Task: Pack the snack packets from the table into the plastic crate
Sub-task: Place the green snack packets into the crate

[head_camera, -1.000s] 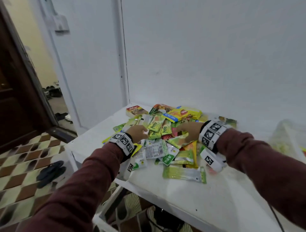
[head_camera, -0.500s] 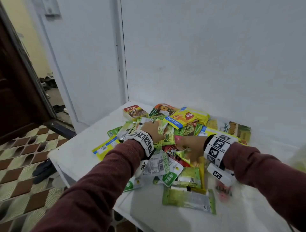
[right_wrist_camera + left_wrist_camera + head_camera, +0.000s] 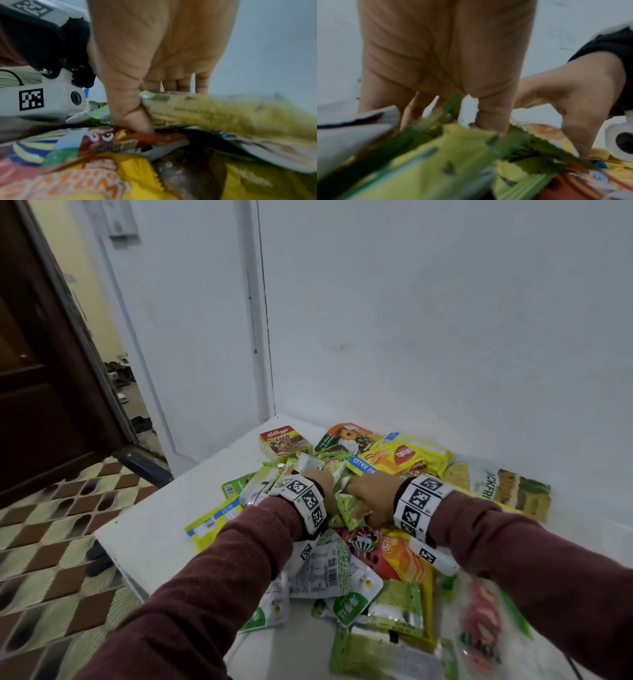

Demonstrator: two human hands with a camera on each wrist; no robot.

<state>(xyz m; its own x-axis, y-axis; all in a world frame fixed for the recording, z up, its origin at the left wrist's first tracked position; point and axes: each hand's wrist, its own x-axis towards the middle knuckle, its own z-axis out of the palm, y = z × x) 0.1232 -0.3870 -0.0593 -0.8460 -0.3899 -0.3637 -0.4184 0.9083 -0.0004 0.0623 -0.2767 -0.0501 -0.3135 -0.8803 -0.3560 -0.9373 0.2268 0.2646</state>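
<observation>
Head view: both hands (left hand (image 3: 323, 484), right hand (image 3: 373, 494)) among snack packets (image 3: 346, 570).

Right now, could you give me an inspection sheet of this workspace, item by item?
Surface: white table in a wall corner.
Job's things: heap of snack packets on the table; the plastic crate is not in view.
Clutter: small Kellogg's box at the heap's far edge.
Hands: left hand and right hand both dig into the heap; right thumb pinches a yellow-green packet; left hand's hold is unclear.
Cables: thin dark cable at the table's near right edge.
Surroundings: white walls, brown door, patterned floor tiles.
</observation>
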